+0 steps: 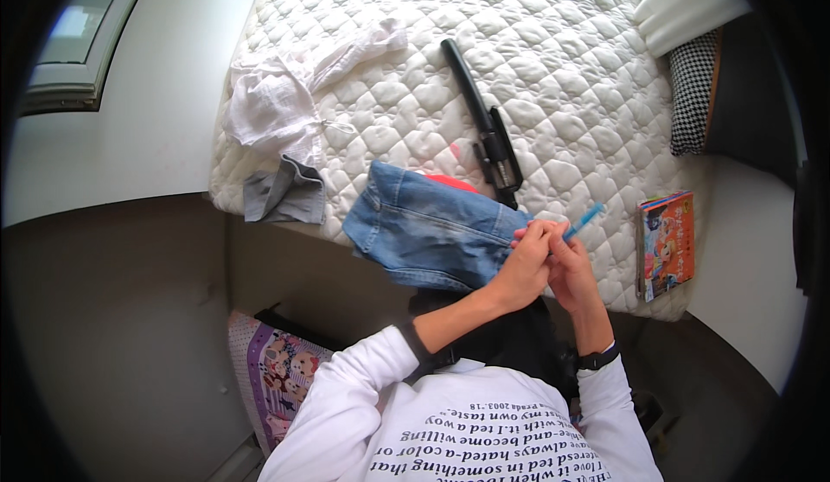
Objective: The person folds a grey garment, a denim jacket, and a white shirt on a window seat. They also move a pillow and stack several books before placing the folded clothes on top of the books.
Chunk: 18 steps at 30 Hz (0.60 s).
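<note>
In front of my body both hands meet at the right end of folded blue denim (pixel 434 229), which lies over the mattress edge. My right hand (pixel 570 268) grips a slim blue pen-like tool (pixel 585 219) that points up and right. Against it, my left hand (pixel 528 261) has its fingers curled; whether it pinches the tool or the cloth is hidden. Behind the denim, part of a red item (pixel 452 182) shows. A black rod-shaped device with a clamp or handle (pixel 483 119) lies just beyond.
A quilted white mattress pad (pixel 570 73) spans the view. At left lie a pale crumpled shirt (pixel 272 99) and a grey cloth (pixel 285 193). Children's books (pixel 668 245) are stacked at right, below a houndstooth cushion (pixel 692 93). A patterned cartoon-print item (pixel 279 372) stands below at left.
</note>
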Motion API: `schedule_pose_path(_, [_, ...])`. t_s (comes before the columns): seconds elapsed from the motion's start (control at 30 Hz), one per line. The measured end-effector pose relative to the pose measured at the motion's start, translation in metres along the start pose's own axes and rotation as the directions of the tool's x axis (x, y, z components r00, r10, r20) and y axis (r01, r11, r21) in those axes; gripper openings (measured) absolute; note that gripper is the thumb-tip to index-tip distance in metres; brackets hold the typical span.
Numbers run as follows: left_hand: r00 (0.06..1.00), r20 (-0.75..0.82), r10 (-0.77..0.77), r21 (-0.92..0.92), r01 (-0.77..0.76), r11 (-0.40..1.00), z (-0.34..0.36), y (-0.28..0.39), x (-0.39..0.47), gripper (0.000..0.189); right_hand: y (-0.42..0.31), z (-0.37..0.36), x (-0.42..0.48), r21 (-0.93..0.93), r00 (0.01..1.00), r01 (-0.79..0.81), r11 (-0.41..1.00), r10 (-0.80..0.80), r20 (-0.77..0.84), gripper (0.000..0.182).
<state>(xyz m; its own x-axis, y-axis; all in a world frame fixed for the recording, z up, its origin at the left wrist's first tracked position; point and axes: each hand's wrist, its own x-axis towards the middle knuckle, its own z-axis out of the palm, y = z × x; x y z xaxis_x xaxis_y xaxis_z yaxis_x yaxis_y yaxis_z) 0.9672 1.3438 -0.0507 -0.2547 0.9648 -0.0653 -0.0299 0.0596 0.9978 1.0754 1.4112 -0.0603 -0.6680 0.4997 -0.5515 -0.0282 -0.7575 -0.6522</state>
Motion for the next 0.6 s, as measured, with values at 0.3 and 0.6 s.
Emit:
schedule_pose_path(0.3, [0.93,-0.351,0.106,0.767,0.221,0.602,-0.235,-0.062,-0.025,0.08,0.015,0.016,0.022,-0.803,0.866,0.179,0.568,-0.479,-0.145,0.036])
schedule_pose_path(0.6, [0.844,0.227,-0.486,0.11,0.473,0.874,-0.27,-0.02,-0.042,0.027,0.038,0.043,0.042,-0.999,0.883,0.037,-0.04,-0.467,0.052,0.048])
